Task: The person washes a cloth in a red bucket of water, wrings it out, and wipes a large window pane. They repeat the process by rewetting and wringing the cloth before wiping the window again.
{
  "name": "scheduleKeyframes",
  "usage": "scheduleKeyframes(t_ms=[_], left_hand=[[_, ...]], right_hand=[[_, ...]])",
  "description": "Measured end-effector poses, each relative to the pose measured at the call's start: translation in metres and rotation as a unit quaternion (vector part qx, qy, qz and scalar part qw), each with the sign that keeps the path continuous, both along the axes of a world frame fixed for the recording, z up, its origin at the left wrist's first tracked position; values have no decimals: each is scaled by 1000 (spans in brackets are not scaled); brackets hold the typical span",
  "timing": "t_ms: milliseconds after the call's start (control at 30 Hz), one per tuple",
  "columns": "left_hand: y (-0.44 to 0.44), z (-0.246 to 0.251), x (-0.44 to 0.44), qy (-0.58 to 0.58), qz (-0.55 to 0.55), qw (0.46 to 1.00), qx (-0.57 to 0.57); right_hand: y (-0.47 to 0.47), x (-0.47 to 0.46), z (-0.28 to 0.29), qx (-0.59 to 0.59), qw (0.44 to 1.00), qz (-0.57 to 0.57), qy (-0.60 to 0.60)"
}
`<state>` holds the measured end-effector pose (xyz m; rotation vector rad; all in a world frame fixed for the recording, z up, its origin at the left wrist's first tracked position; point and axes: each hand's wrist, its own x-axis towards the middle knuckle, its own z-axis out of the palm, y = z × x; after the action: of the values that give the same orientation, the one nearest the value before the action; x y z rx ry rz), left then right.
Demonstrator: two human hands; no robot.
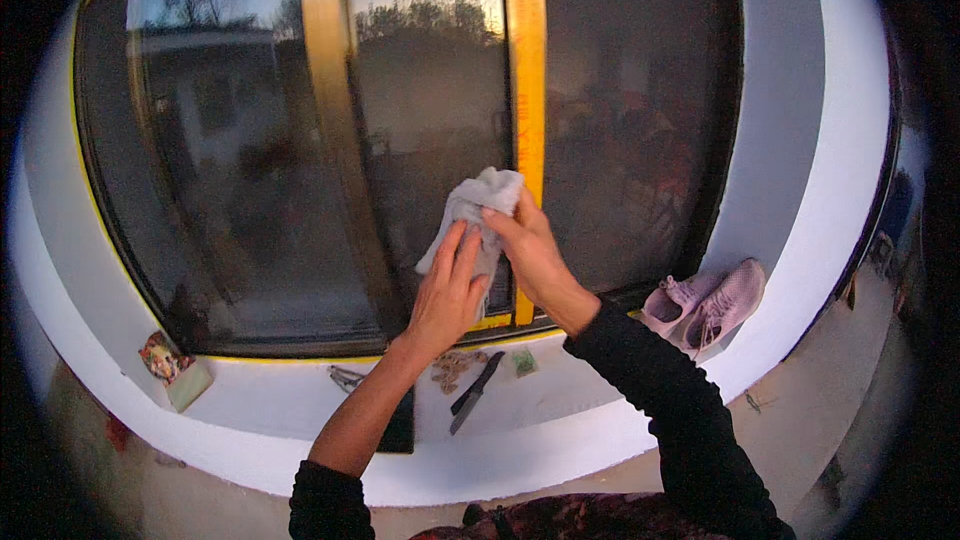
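A crumpled white cloth [480,202] is held in both hands, just in front of the window. The fingers of my left hand [448,300] lie over the cloth's lower part, its thumb at the lower right side. My right hand [541,255] grips the upper right side, its thumb on top and the other fingers partly hidden behind. Behind the cloth is the dark window glass [427,105], which reflects trees and sky. A yellow frame bar [529,90] stands right behind my right hand. I cannot tell whether the cloth touches the glass.
On the white sill [555,420] lie a dark-handled knife [476,394], a small green packet [525,362] and a dark flat object [397,427] partly behind my left forearm. Pink lace-up shoes [705,304] stand in the right corner. A box-like object [166,369] sits at the left corner.
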<state>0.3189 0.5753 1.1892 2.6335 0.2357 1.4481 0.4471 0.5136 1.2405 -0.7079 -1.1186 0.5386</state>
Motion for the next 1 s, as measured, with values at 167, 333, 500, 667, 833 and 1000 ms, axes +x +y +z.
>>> scheduleKeyframes(t_ms=[167, 333, 500, 667, 833, 1000], left_hand=[[45, 4, 63, 15, 103, 992, 77], [70, 61, 89, 15, 204, 951, 230], [88, 174, 102, -44, 228, 920, 316], [97, 277, 109, -133, 254, 898, 335], [111, 258, 126, -146, 306, 875, 346], [97, 204, 115, -103, 258, 901, 333]], right_hand=[[51, 54, -3, 113, 872, -281, -384], [63, 80, 51, 101, 732, -379, -557], [77, 95, 169, 265, 557, -529, -583], [83, 110, 276, 290, 409, -680, -535], [100, 121, 252, 273, 431, -679, -528], [97, 125, 196, 270, 434, -663, -548]])
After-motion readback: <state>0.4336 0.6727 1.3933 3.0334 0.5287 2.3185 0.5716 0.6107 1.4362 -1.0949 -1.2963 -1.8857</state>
